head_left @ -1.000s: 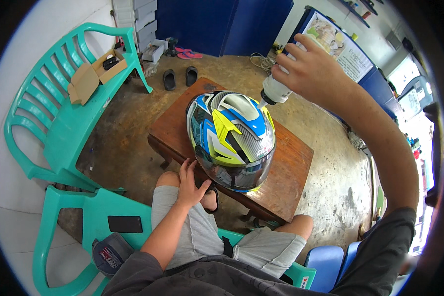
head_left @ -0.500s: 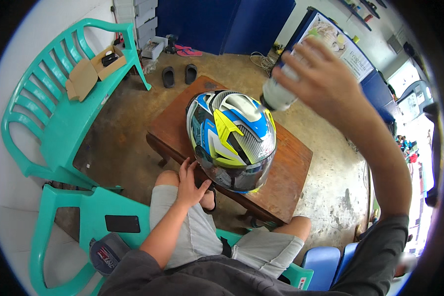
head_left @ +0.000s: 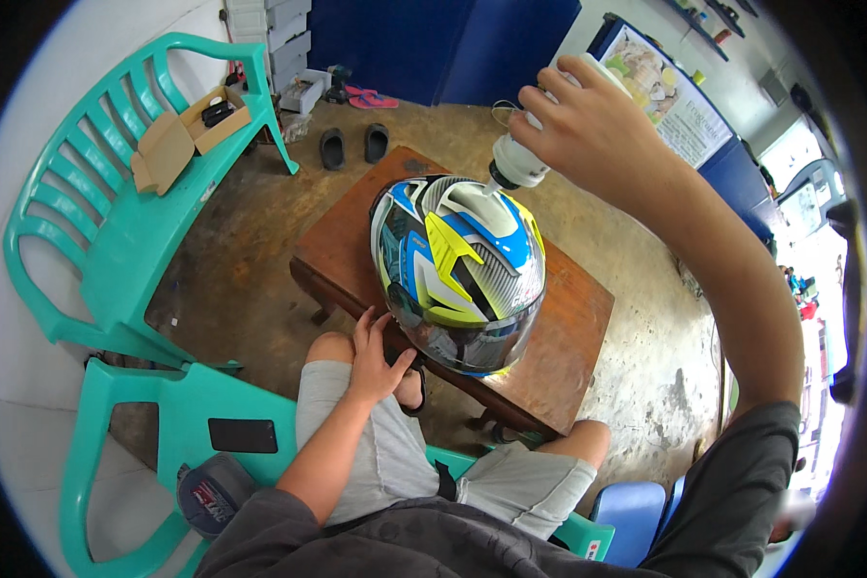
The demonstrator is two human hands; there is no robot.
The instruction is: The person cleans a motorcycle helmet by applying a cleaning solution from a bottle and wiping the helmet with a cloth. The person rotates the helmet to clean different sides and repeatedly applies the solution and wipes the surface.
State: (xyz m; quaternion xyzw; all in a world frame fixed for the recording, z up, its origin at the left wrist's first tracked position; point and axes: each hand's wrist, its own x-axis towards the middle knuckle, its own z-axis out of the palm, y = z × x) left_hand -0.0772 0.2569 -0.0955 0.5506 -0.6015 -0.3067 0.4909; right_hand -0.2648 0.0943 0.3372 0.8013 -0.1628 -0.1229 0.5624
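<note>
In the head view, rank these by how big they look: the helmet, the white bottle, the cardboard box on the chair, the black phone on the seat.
1. helmet, by far the largest.
2. cardboard box.
3. and 4. white bottle and black phone look alike; the right hand hides much of the bottle, which is nearer the camera, so unranked.

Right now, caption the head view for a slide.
Right hand tips a white bottle nozzle-down over a colourful helmet on a wooden table; left hand steadies it.

Bright daylight from the right, glare there, soft shadows, sharp centre, fisheye bending and dark rim
</note>
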